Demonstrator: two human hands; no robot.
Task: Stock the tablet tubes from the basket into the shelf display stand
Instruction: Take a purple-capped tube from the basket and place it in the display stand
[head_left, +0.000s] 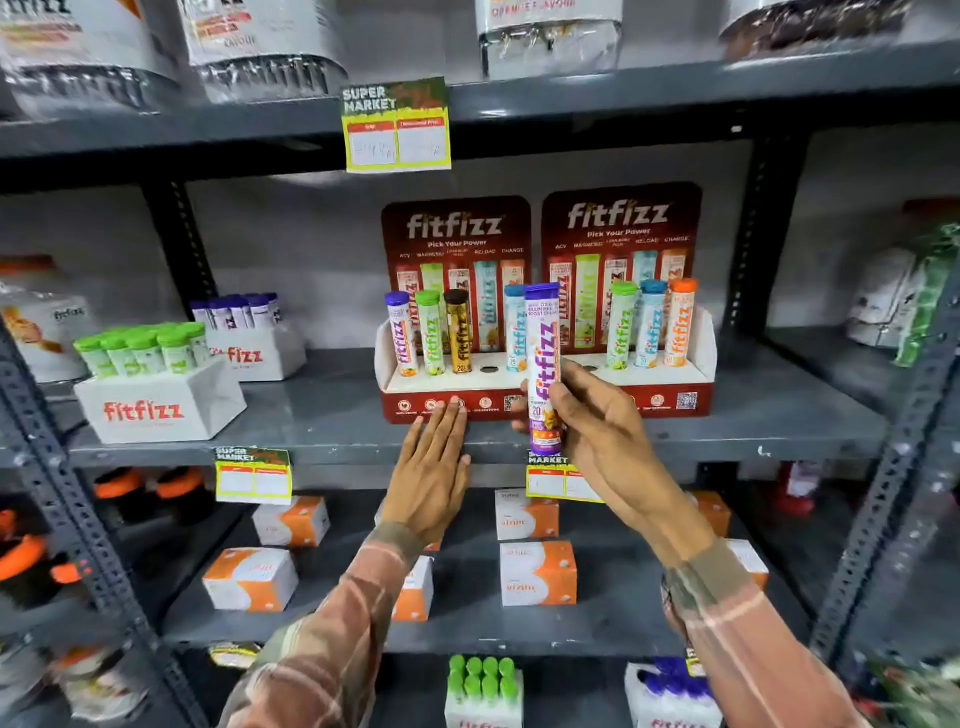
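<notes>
Grey shelf (779, 415) carries two red display stands (457, 402) at 12 o'clock, left hand (434, 462) flat and empty against left stand's front, right hand (592, 415) fingers wrapped around upright purple-capped tube (543, 358) between the stands.

Purple-capped tablet tube held upright at frame centre

The right hand (587, 415) holds the purple-capped white tablet tube (543, 364) before the red cardboard display stand (457, 400); the left hand (431, 467) lies flat.

Dark grey slotted-angle steel shelving (675, 441) fills the view, its perforated uprights (748, 228) bolted to flat shelves. Behind it stands a plain pale grey wall (311, 234), dimly and evenly lit.
</notes>
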